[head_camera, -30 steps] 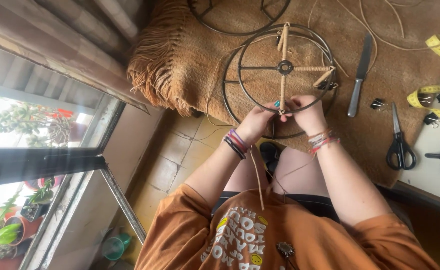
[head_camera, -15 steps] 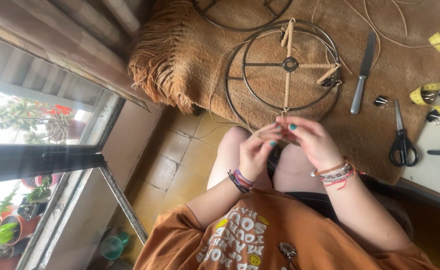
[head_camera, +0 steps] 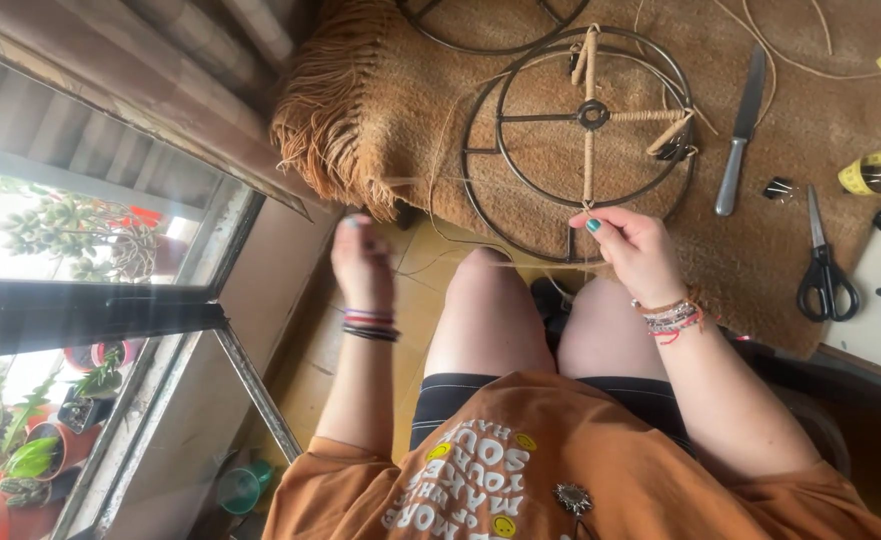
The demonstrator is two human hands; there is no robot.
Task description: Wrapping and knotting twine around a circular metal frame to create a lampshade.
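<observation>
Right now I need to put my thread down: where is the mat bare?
Bare mat lies between the fringe and the hoop. A narrower strip runs between the knife and scissors. The right edge is crowded with tape and clips.

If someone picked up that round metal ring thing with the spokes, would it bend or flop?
Probably not. The wire frame looks like thin dark metal rings joined by spokes, so it should stay stiff and lift flat. It seems light, being mostly open gaps. The tan cord trailing from it to the right hand would likely dangle and drag, and the frame might snag on the fringed mat.
</observation>
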